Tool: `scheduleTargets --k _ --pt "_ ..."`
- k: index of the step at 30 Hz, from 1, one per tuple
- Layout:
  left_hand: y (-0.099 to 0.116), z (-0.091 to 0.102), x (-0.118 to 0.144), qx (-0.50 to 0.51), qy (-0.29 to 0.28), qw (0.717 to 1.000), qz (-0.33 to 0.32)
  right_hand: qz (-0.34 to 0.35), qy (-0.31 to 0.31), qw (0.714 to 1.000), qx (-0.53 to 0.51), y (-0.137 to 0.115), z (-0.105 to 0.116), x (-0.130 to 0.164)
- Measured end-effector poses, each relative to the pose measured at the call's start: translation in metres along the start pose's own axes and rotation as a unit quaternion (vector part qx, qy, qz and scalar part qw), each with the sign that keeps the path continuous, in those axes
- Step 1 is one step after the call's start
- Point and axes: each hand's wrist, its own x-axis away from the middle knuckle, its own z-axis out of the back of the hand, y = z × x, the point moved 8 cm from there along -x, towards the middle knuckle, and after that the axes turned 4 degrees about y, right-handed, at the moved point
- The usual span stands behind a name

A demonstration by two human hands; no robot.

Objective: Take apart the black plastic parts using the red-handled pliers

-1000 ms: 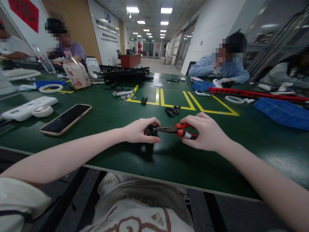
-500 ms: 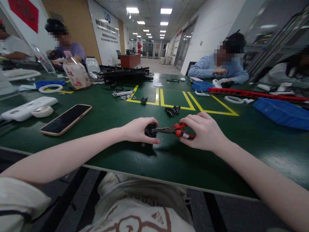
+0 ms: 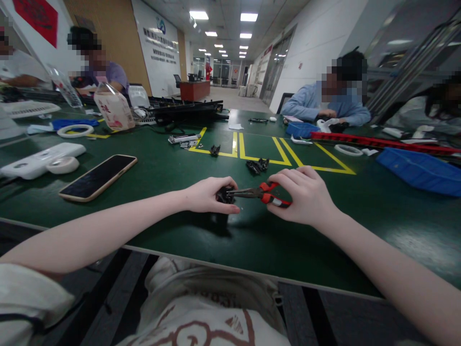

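From the head camera, two bare hands meet over the green table [image 3: 169,168]. The left hand [image 3: 207,194] is curled tight around one small black part [image 3: 224,194], most of it hidden under the fingers, so its shape is hard to make out. The right hand [image 3: 306,194] is closed around one pair of red-handled pliers [image 3: 260,193], whose thin nose reaches left to touch the part. Behind lie one phone [image 3: 98,177], two clusters of black pieces [image 3: 257,165], two blue trays [image 3: 418,169], three tape rolls [image 3: 75,130] and one white device [image 3: 39,161]. Three co-workers sit at the far sides, the leftmost cut off by the frame's edge.
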Motion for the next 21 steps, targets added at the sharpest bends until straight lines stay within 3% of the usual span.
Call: scheduleTargets --k 7,13,21 --pt "0.001 0.0 0.0 -0.026 0.002 1.0 0.004 -0.035 -0.024 0.999 -0.03 0.014 -0.005 0.003" --pt "0.004 0.001 0.0 -0.046 0.003 0.999 -0.007 -0.026 -0.07 0.996 -0.055 0.008 -0.013 0.003" --pt "0.001 0.004 -0.001 -0.041 0.008 0.999 -0.003 -0.021 -0.076 0.996 -0.043 0.006 -0.013 0.003"
